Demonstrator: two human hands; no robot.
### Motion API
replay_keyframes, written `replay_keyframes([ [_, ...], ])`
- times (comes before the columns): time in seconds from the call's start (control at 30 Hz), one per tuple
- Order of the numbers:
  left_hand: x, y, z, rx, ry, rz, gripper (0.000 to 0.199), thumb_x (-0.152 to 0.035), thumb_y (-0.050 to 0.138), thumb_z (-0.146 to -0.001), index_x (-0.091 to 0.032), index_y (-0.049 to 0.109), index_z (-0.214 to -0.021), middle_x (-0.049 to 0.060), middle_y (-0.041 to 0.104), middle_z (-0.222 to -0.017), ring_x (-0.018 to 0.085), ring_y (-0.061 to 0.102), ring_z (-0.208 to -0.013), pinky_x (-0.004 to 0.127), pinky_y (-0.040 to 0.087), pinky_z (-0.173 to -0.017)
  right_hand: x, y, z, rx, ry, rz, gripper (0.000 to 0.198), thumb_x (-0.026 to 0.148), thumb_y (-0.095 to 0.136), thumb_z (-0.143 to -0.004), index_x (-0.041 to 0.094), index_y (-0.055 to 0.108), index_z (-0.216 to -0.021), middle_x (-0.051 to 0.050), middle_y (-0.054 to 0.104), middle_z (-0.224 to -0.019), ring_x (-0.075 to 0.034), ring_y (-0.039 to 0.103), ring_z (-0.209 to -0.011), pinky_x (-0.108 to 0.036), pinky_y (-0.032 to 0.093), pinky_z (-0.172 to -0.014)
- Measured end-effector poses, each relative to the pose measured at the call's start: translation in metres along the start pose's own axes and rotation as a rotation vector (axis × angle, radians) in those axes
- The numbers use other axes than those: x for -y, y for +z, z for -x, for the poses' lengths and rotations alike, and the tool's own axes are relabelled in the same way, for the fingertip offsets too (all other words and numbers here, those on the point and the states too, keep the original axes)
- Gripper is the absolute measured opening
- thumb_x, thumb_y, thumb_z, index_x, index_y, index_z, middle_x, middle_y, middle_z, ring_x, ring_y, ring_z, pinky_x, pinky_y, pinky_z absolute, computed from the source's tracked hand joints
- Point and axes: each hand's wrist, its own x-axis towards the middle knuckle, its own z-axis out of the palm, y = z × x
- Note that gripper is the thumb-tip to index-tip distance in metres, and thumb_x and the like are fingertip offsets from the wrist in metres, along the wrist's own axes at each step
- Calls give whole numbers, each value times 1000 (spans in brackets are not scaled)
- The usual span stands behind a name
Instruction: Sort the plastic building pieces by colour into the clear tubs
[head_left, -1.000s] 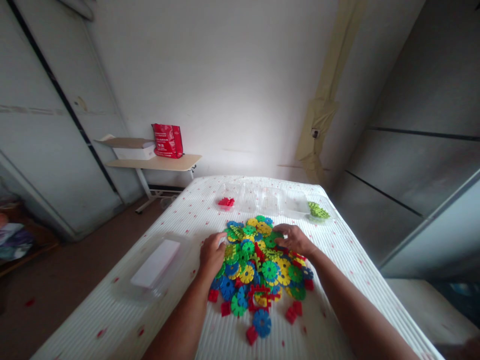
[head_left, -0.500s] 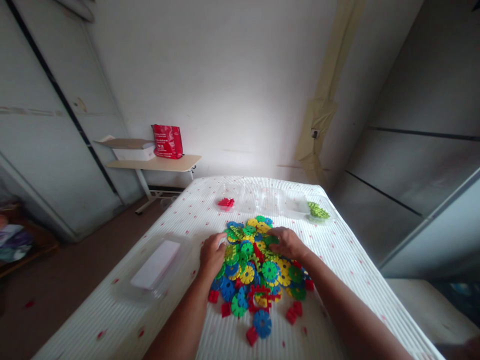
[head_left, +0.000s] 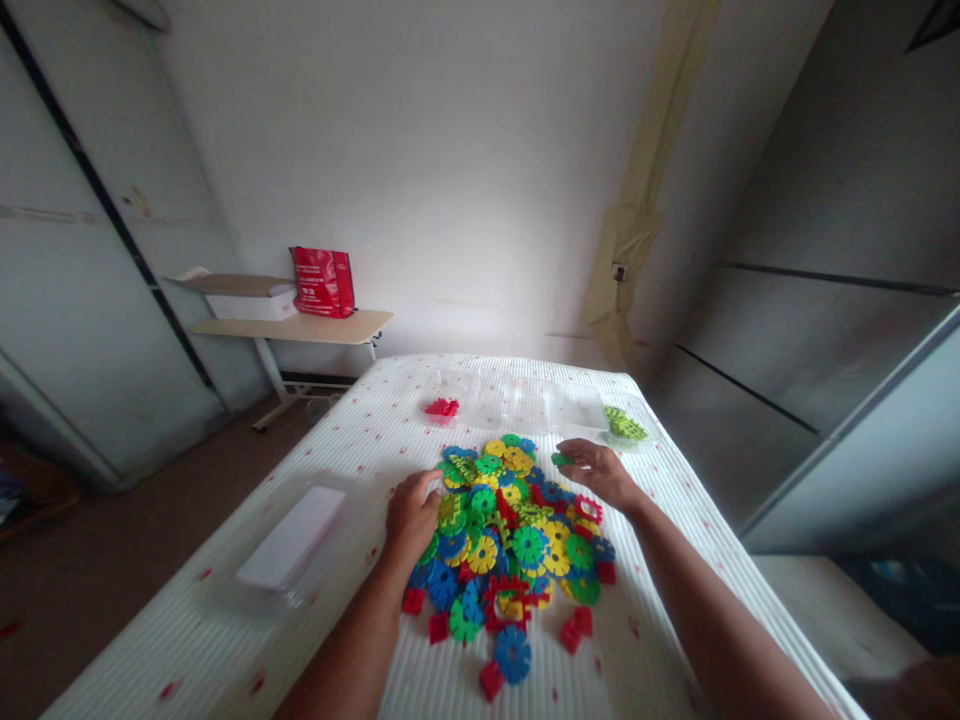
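A heap of plastic notched disc pieces (head_left: 484,552) in yellow, blue and green lies in front of me, with red and lime-green pieces mixed in. At its left edge rests my left hand (head_left: 411,512), fingers loosely curved and apart, with nothing visible in them. My right hand (head_left: 600,472) is raised just beyond the heap's far right side. Its fingertips pinch a green disc piece (head_left: 560,459), partly covered by the fingers. Red square pieces (head_left: 576,630) lie around the heap's near edge.
A clear compartmented tray (head_left: 517,410) spans the far side, with red pieces (head_left: 442,409) at its left end and lime-green pieces (head_left: 625,424) at its right. A clear container with a white block (head_left: 292,540) lies left. A side table (head_left: 330,327) holds a red bag (head_left: 324,283).
My right hand has lifted off the heap and moved right, carrying a green disc piece. The left hand stays by the heap's left edge. The whole view has shifted slightly.
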Motion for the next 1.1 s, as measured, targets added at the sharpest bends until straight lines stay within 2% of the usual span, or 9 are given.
replay_keyframes([
  [0.13,0,0,0,14,15,-8,32,-11,46,-75,-18,61,-103,6,64,-108,19,56,-103,35,39,-97,-1,-30,-15,-185,-58,298,37,32,61,-69,16,61,-103,-9,68,-97,-22,63,-86,-34,49,-75],
  [0.27,-2,-2,0,17,-5,-11,32,-11,46,-75,-19,61,-103,5,64,-108,19,56,-103,35,39,-97,6,-46,-43,-308,25,703,35,25,56,-70,18,63,-103,-9,66,-103,-24,61,-92,-32,45,-78],
  [0.4,-3,-2,0,12,-18,-11,31,-13,47,-76,-20,62,-102,5,64,-108,19,57,-103,35,39,-97,9,-38,-64,-241,172,905,36,25,54,-72,19,61,-107,-9,65,-107,-23,61,-89,-30,43,-70],
  [0.5,-2,-1,0,9,-19,-4,31,-13,46,-76,-20,61,-103,4,64,-109,19,56,-104,35,39,-98,7,-27,-69,-182,189,970,40,26,54,-74,21,58,-113,-8,64,-110,-23,59,-93,-30,42,-73],
  [0.63,-2,-1,0,15,-24,-4,32,-13,46,-76,-20,61,-104,4,64,-110,18,55,-105,34,38,-98,3,-21,-65,-225,84,998,36,32,52,-78,20,59,-112,-9,61,-114,-23,58,-96,-34,39,-79],
  [0.77,-3,-2,0,22,-21,14,32,-13,46,-76,-19,61,-104,5,64,-109,18,56,-104,34,39,-97,5,-23,-51,-282,-119,968,25,25,46,-81,16,63,-98,-9,66,-99,-21,58,-89,-32,38,-78],
  [0.93,-5,-3,2,7,-28,30,32,-12,46,-75,-20,61,-102,4,65,-106,18,57,-103,34,40,-96,1,-15,-10,-182,-425,926,22,20,42,-84,16,63,-86,-8,65,-85,-18,56,-77,-29,38,-71],
  [1.0,-6,-4,2,6,-20,33,31,-12,46,-75,-19,61,-102,4,65,-106,18,57,-102,33,41,-95,-9,-9,9,-120,-471,891,23,19,40,-85,17,63,-81,-8,64,-81,-17,55,-74,-27,39,-68],
  [1.1,-11,-7,2,-10,-19,24,30,-12,47,-76,-18,61,-101,5,65,-106,18,57,-101,33,41,-95,-27,-3,28,-83,-435,853,23,17,40,-84,18,61,-76,-7,63,-76,-16,54,-69,-25,39,-64],
])
